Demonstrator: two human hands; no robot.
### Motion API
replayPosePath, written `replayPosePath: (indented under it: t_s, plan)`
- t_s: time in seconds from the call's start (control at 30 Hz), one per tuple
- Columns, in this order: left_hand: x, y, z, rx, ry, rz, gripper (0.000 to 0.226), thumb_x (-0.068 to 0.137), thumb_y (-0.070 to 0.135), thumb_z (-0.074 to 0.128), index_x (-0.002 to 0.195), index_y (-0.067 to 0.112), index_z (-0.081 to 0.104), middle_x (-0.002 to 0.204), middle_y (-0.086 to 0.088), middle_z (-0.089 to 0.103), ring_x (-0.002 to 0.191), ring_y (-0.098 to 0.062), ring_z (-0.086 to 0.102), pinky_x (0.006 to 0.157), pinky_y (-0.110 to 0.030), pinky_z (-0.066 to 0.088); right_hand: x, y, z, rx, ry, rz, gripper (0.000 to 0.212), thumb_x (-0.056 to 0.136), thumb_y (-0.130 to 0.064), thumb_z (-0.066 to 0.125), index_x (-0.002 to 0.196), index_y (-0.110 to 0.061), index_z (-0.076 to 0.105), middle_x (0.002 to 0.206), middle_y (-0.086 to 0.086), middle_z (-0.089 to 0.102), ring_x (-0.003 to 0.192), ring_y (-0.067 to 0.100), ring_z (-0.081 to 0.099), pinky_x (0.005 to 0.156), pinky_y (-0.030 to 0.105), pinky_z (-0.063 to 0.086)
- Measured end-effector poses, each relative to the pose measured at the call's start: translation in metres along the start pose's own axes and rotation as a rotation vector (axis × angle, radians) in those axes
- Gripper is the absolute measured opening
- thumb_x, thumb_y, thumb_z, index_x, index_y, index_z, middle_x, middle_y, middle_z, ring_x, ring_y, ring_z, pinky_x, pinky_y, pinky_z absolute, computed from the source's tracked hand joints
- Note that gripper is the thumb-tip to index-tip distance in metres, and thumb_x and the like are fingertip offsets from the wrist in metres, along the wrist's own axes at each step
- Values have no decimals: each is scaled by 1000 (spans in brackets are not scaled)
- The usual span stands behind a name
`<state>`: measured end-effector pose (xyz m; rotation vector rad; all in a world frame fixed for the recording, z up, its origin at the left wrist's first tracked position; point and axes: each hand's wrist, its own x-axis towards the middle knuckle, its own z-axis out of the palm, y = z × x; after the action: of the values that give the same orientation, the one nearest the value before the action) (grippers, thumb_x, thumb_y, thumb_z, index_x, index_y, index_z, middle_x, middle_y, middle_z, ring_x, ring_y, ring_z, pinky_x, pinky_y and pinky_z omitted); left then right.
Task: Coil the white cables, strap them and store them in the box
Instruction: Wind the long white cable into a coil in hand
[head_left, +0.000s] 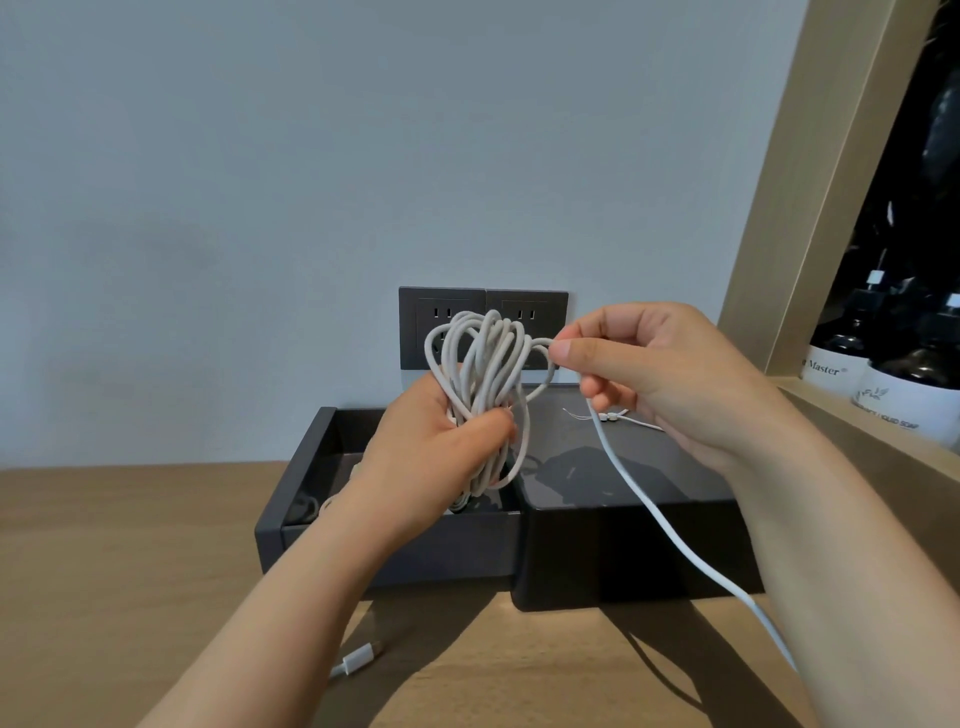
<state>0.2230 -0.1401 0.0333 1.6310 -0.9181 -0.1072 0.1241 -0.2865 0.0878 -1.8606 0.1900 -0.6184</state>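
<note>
My left hand (441, 447) grips a bundle of looped white cable (485, 364) upright above the open black box (298, 467). My right hand (654, 374) pinches the cable's free run at the top right of the loops. From that hand a smooth white length (670, 530) slopes down over the black lid (613, 478) and off the lower right. A white plug end (358, 660) lies on the wooden table between my forearms. Thin white straps (618, 417) lie on the lid behind my right hand.
A dark double wall socket (545, 312) sits right behind the cable loops. A wooden shelf frame (769, 249) at the right holds dark bottles (904, 364). The wooden table (130, 561) spreads out to the left of the box.
</note>
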Motion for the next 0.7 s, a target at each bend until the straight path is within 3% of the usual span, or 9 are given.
replayPosePath:
  t_s: [0.17, 0.37, 0.47, 0.7]
  plan:
    - [-2, 5, -2, -107, -103, -51, 14, 92, 16, 59, 97, 21, 70, 89, 6, 75, 81, -12, 69, 69, -27, 60, 0, 1, 1, 14, 24, -19, 8, 85, -9, 71, 79, -11, 73, 59, 1, 62, 52, 7, 55, 51, 14, 46]
    - [-4, 6, -2, -168, -153, -65, 13, 91, 18, 61, 91, 12, 73, 74, -1, 69, 64, -11, 64, 61, -19, 52, 2, 2, 2, 53, 63, -1, 10, 86, -11, 71, 76, -14, 74, 55, -2, 60, 50, 6, 54, 51, 15, 46]
    - [-4, 4, -2, -198, -166, -71, 16, 90, 25, 63, 94, 11, 70, 77, -9, 68, 65, -13, 63, 62, -18, 52, 1, 2, 2, 48, 74, 8, 12, 86, -11, 71, 75, -15, 74, 55, -3, 61, 50, 6, 54, 51, 15, 47]
    - [-1, -2, -3, -233, -51, -33, 17, 91, 23, 62, 90, 7, 68, 71, -7, 63, 62, -16, 58, 60, -23, 50, 0, -1, 5, 33, 45, -32, 3, 83, -11, 74, 85, -10, 74, 63, 1, 64, 49, 7, 54, 49, 16, 47]
